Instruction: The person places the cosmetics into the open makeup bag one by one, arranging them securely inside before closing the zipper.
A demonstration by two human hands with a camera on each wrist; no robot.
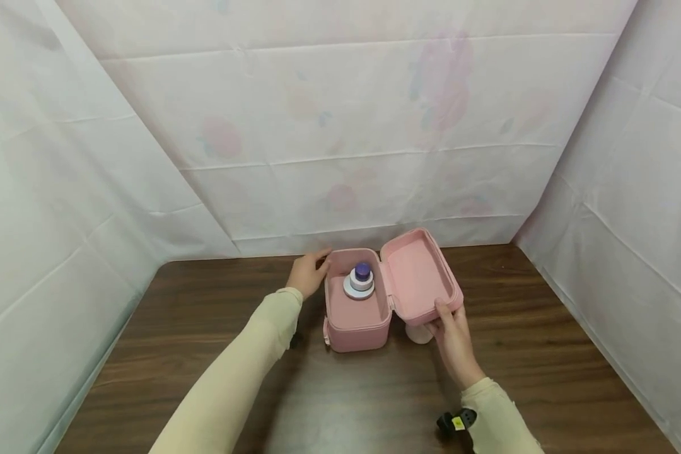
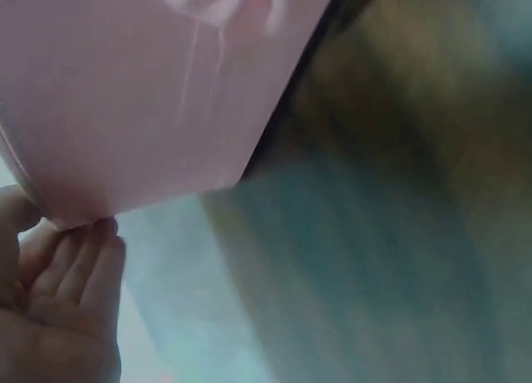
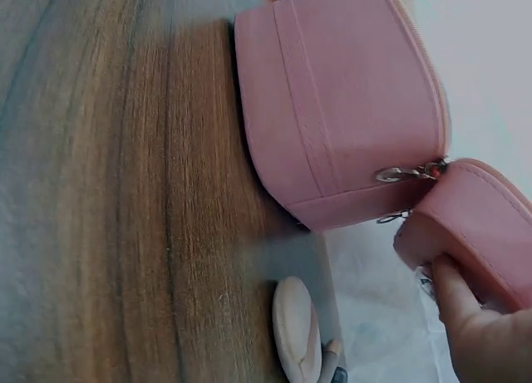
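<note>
Pink case (image 1: 356, 318) sits mid-table, lid (image 1: 420, 274) flopped open toward 3 o'clock, a purple-capped jar (image 1: 361, 280) inside. Left hand (image 1: 308, 272) rests flat-fingered on its 9 o'clock wall; right hand (image 1: 453, 334) pinches the lid edge. Looks like closing time: swing the lid over.

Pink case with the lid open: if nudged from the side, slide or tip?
The pink case probably slides: it sits flat on the wooden table. The open lid hangs to one side, so it may tilt there. Walls look semi-stiff, holding shape.
</note>
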